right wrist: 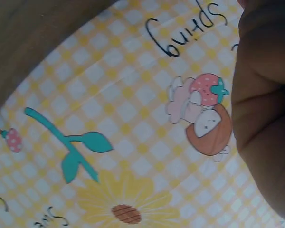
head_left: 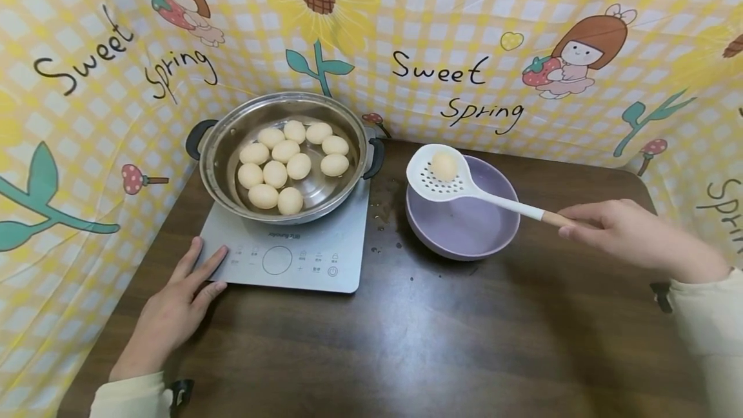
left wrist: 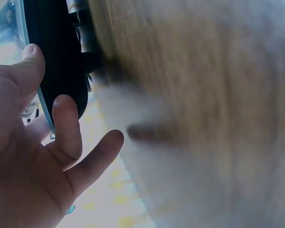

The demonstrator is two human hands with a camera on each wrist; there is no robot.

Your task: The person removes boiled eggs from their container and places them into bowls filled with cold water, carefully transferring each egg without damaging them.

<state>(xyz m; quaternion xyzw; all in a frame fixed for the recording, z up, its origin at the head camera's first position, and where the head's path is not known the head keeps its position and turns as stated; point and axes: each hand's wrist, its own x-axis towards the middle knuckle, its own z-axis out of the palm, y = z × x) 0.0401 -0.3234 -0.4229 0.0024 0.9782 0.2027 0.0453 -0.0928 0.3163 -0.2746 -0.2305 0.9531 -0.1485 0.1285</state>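
Head view is showing one pale cream, oval egg (head_left: 444,166) resting in the perforated scoop of a white skimmer (head_left: 493,199) with a wooden handle (head_left: 554,218). The scoop is hanging over the far left part of a round lilac bowl (head_left: 464,231); whether it is touching the rim, I cannot tell. The right grip (head_left: 633,234) is pinching the handle, while the left grip (head_left: 174,308) is lying spread, touching the near left corner of a flat silver-grey induction cooktop (head_left: 348,250) on a dark brown wooden worktop (head_left: 406,340). On the cooktop, a two-handled stainless steel pot (head_left: 223,147) is holding a dozen more eggs (head_left: 286,151) in clear liquid.

The scooped egg is probably being light, smooth and slippery, its shell brittle; bare fingers would be cupping it gently around its middle. The skimmer is looking light and stiff, its wooden handle offering the surest hold.

Yellow-and-white gingham cloth (head_left: 406,24) is carrying "Sweet Spring" in black script; the cooktop is displaying plus, minus and power marks, its upside-down brand name appearing too small to read surely.
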